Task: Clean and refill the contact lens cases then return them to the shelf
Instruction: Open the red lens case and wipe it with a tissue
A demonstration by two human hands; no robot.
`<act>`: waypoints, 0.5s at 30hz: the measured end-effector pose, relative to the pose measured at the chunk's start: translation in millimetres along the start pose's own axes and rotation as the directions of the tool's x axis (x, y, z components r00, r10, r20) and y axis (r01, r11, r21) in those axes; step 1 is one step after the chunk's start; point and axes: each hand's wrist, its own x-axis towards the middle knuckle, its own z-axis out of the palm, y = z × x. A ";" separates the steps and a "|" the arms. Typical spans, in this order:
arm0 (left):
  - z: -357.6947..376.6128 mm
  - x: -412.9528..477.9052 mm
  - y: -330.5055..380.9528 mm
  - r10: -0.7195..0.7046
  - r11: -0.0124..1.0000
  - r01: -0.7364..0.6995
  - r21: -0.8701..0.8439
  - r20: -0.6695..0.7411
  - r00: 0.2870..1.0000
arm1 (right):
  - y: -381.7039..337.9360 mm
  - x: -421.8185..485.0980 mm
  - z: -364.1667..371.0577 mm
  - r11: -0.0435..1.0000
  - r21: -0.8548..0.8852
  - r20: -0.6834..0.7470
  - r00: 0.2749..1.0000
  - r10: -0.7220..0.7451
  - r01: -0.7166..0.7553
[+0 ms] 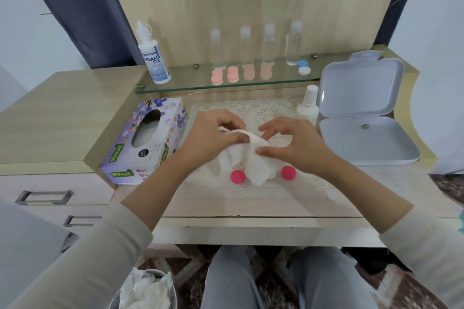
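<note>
L grip (213,134), R grip (295,144) pinch tissue (257,167).

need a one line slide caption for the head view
Left hand and right hand hold a white tissue over a lace mat with two pink caps, tissue box alongside.
</note>
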 end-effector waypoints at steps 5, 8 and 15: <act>16.5 -7.7 -3.2 0.002 0.999 -0.002 0.034 -0.017 1.000 | 6.9 -10.7 5.1 0.998 0.067 -0.106 0.994 0.004 0.003; 27.5 -11.3 -7.2 -0.001 1.000 0.003 0.031 -0.087 0.996 | 4.7 -16.3 6.2 0.989 0.150 -0.062 0.998 0.016 -0.007; 31.6 -14.9 -6.1 -0.100 0.978 0.096 -0.184 -0.010 0.995 | 4.4 -20.2 11.0 0.962 0.270 -0.024 0.999 0.040 -0.032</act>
